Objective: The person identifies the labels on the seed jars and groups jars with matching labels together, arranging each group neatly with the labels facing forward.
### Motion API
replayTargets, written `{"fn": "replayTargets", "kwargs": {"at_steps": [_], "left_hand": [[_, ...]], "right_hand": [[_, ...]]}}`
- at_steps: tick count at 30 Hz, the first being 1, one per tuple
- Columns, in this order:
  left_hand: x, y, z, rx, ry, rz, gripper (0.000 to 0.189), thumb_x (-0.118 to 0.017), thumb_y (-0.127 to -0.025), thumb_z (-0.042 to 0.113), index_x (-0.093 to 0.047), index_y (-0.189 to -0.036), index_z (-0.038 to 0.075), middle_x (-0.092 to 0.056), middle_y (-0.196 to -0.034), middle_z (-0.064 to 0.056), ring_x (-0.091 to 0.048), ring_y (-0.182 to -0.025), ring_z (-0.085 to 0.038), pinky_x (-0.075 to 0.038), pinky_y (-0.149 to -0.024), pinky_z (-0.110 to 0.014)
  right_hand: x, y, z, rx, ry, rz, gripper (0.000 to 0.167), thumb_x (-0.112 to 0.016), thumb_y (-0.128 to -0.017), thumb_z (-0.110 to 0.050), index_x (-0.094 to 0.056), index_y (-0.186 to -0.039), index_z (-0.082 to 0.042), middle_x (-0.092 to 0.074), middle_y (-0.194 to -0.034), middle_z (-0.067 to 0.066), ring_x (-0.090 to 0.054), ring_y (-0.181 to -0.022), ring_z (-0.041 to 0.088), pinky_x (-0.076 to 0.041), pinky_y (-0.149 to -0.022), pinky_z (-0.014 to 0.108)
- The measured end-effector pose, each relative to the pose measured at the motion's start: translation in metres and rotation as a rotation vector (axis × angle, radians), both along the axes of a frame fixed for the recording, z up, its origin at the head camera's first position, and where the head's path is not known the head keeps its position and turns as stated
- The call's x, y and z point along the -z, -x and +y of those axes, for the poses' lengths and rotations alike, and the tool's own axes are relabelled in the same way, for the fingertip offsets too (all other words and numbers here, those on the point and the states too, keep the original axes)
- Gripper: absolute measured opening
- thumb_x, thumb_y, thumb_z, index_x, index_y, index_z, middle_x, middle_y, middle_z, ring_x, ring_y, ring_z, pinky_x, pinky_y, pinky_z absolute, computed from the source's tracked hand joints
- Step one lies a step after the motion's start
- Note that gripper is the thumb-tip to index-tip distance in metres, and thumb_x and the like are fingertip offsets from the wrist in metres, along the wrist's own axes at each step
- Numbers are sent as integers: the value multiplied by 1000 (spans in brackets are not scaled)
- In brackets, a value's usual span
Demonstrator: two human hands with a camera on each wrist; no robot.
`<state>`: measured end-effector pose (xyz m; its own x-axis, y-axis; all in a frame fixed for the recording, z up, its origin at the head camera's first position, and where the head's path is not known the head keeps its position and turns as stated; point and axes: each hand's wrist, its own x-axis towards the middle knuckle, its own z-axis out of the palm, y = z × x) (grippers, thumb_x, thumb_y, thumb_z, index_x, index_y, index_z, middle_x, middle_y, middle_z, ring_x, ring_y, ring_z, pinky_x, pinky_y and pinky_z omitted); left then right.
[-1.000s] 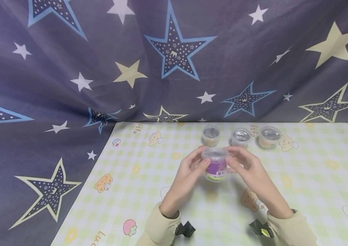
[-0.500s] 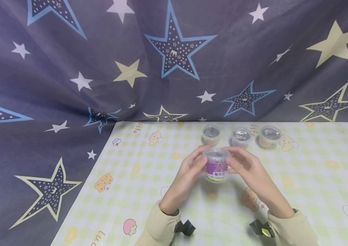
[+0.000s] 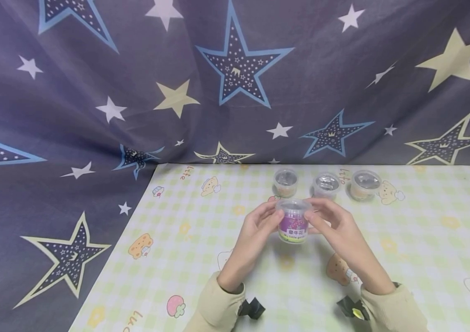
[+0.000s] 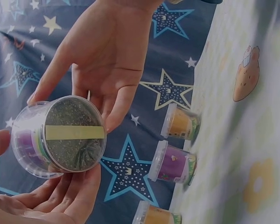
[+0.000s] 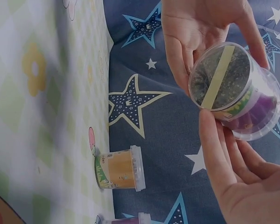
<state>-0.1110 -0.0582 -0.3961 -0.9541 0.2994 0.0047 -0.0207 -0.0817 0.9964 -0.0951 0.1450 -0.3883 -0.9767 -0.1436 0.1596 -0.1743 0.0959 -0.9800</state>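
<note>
A clear plastic tub with a purple flower label hangs above the table, its lidded top toward the head camera. My left hand grips its left side, thumb in front near the rim and fingers behind. On the other side my right hand holds it the same way, thumb just under the rim. From below, in the left wrist view, the tub's base shows dark crumbly contents and a pale yellow strip across it. The same strip runs across the base in the right wrist view.
Three similar lidded tubs stand in a row at the back: a left one, a middle one and a right one. Beneath lies a green-checked tablecloth. A dark curtain with stars rises behind the table.
The tub has been turned between my fingers, so its label and white lettering now face the head camera more squarely. Both hands stay nearly in place; the back tubs have not moved.
</note>
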Motion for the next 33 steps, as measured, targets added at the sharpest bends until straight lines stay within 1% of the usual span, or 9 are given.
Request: {"fn": "replayTargets", "kwargs": {"at_steps": [7,10,14,17,20,25,29,31,33], "left_hand": [[0,1,1,22,-19,-1,52,-60,-99,27,-48,-142,-1,-25,-162,-15,-45,-138,-30,-47,-108,-34],[0,2,0,51,-36,1,51,-58,-100,25,-47,-142,-2,-39,-155,-19,-51,-133,-31,-48,-107,-39],[0,3,1,81,-49,6,48,-56,-101,25,-49,-141,-1,-58,-136,-21,-60,-121,-27,-50,-103,-44],[-1,4,1,88,-51,9,48,-56,-101,26,-50,-141,1,-59,-135,-19,-61,-119,-23,-51,-102,-42],[1,4,0,91,-46,9,47,-55,-101,27,-50,-141,3,-59,-136,-17,-60,-120,-23,-52,-101,-39],[7,2,-6,84,-1,0,45,-57,-101,29,-52,-141,9,-59,-137,-11,-58,-125,-23,-51,-102,-36],[11,4,-10,73,34,4,45,-58,-101,28,-53,-141,9,-60,-137,-10,-59,-124,-24,-51,-102,-36],[12,5,-11,69,53,9,44,-58,-101,29,-53,-140,9,-60,-136,-10,-60,-122,-24,-50,-103,-36],[13,7,-12,67,64,12,45,-58,-101,30,-53,-140,10,-61,-136,-10,-60,-122,-24,-49,-105,-39]], "right_hand": [[-1,1,3,-11,-37,4,37,-55,-102,-14,-53,-135,3,-62,-120,24,-65,-98,6,-61,-81,30],[-1,1,4,-34,-40,-5,37,-54,-103,-15,-52,-136,1,-62,-120,23,-66,-99,7,-60,-83,29],[-2,2,5,-67,-36,-11,38,-51,-104,-16,-50,-138,0,-61,-119,23,-66,-100,9,-59,-84,29],[-2,2,5,-71,-36,-4,37,-51,-104,-16,-50,-138,0,-61,-119,23,-66,-100,9,-59,-84,29],[-2,1,4,-69,-41,-3,37,-52,-103,-15,-51,-137,0,-61,-119,23,-66,-101,9,-59,-85,29],[3,0,1,-68,-56,-13,38,-55,-102,-15,-52,-137,-1,-62,-118,20,-65,-104,8,-58,-87,27],[8,3,-1,-69,-72,-11,39,-57,-101,-16,-52,-138,-2,-62,-118,19,-65,-103,10,-57,-88,27],[11,5,-1,-71,-80,-13,40,-58,-101,-17,-52,-138,-2,-62,-121,18,-65,-106,14,-58,-89,30],[13,7,-2,-69,-97,-8,42,-60,-100,-17,-52,-138,-4,-60,-128,16,-63,-113,21,-55,-98,41]]}}
